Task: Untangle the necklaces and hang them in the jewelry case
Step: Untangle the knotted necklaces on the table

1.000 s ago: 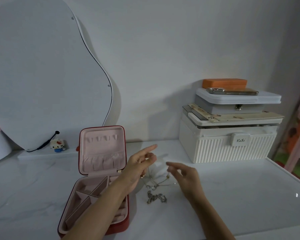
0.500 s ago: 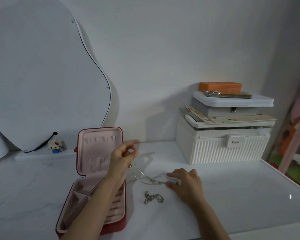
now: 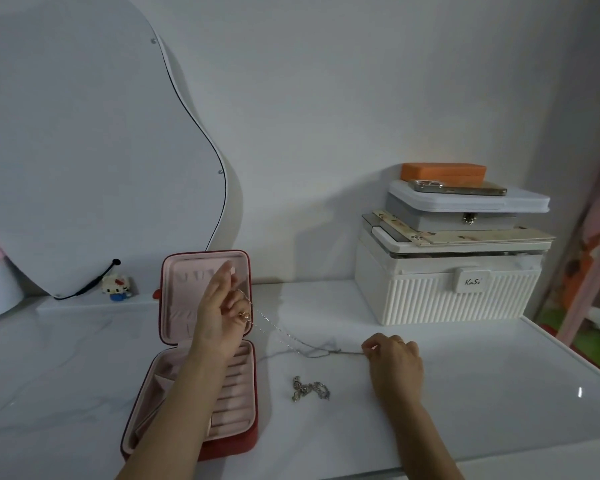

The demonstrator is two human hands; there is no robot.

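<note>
The thin necklace (image 3: 284,336) is now pulled taut, slanting from the raised left hand (image 3: 219,317), which pinches it before the jewelry case (image 3: 205,341) lid, down to the right hand (image 3: 394,358), pinching it on the desk (image 3: 482,393). Its knotted middle is hard to make out. A chunky silver chain (image 3: 310,389) lies beside it.

A thin chain (image 3: 284,336) is stretching across the bench (image 3: 482,393) between the left hand (image 3: 219,313), raised before the open lid of the red jewelry case (image 3: 236,441), and the right hand (image 3: 394,358), barring passage there. A chunky silver chain (image 3: 310,389) is lying just in front. The white ribbed box (image 3: 440,299) is blocking the back right; bare bench is spreading at right and front left.
</note>
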